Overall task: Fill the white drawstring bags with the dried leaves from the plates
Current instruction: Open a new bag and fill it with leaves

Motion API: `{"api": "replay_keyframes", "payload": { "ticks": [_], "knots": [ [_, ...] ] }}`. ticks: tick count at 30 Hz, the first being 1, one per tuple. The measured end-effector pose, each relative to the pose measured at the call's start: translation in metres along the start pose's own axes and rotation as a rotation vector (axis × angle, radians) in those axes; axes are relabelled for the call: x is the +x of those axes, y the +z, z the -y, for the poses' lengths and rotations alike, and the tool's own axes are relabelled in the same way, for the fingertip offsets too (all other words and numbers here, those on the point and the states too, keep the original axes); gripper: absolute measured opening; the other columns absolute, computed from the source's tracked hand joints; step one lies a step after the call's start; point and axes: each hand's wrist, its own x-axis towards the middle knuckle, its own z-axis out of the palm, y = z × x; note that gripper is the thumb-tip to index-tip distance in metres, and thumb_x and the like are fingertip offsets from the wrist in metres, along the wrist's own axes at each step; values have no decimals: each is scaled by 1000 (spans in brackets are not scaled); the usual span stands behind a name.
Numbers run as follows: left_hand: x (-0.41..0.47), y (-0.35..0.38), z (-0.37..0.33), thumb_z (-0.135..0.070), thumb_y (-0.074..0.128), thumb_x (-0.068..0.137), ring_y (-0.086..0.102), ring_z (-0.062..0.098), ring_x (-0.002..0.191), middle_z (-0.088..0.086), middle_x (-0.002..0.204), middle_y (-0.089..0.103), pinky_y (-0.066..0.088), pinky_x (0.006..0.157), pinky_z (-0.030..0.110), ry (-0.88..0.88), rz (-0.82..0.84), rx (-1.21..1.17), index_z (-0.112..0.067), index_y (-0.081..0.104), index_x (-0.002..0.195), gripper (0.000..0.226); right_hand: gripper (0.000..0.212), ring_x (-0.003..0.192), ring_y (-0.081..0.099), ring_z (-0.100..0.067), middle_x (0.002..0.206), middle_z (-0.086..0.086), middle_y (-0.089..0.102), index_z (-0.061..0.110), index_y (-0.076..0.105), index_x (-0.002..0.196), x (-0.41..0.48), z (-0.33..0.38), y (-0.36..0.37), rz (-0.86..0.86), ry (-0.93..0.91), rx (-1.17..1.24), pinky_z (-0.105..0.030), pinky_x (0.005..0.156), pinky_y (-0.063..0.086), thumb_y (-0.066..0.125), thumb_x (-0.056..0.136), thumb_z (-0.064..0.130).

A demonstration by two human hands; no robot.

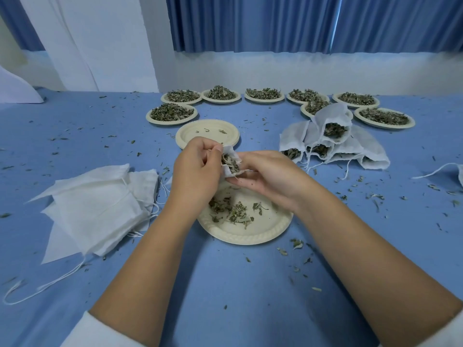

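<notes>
Blue bench [225, 284]: your left hand [198, 169] pinches the bag [231, 165] mouth, right hand [270, 179] grips beneath, over near plate [245, 239], likely to catch spills.

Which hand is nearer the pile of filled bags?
Right. The right hand holds the open drawstring bag just left of the pile of filled bags; the left hand pinches the bag's other edge, farther from the pile.

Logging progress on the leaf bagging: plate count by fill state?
Heaped plates: 8
Nearly empty plate: 1
Near plate, a few leaves left: 1
Total: 10
</notes>
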Motion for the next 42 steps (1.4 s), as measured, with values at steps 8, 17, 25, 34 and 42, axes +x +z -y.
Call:
{"api": "replay_keyframes", "payload": {
  "ticks": [8, 17, 25, 34, 42],
  "knots": [
    [-4, 2, 0, -15, 53, 98, 60, 6, 56, -2, 66, 69, 49, 54, 24, 69, 167, -11, -17, 62, 89, 13, 11, 79, 70, -17, 80, -10, 72, 9, 71, 76, 1, -16, 4, -123, -122, -193, -28, 79, 59, 70, 87, 7],
    [-4, 6, 8, -16, 52, 97, 64, 11, 62, -3, 66, 67, 49, 61, 28, 138, 120, 73, -21, 60, 88, 13, 8, 76, 70, -19, 85, -10, 75, 9, 74, 90, 9, -19, 12, -210, -121, -282, -35, 83, 59, 67, 88, 5],
    [8, -1, 14, -22, 51, 99, 53, 4, 52, -9, 55, 57, 50, 63, 33, 22, -72, 15, -24, 57, 86, 15, 17, 56, 62, -13, 84, -8, 73, 14, 69, 95, -11, 8, -11, -147, -3, -895, -25, 55, 53, 57, 98, 26],
    [7, -3, 10, -24, 51, 99, 52, -2, 50, -8, 62, 58, 48, 61, 25, 1, -88, 25, -27, 57, 86, 14, 22, 76, 71, -18, 92, -8, 65, 16, 61, 107, -16, 1, 4, 115, 107, -841, -27, 77, 60, 48, 95, 3],
    [7, -3, 9, -26, 52, 98, 53, -5, 51, -12, 57, 58, 45, 59, 23, -14, -101, 27, -29, 57, 85, 15, 66, 99, 46, 11, 128, 22, 54, 27, 52, 139, -15, -8, 4, 296, -89, -1336, 2, 76, 31, 80, 79, 33]
  ]
}}
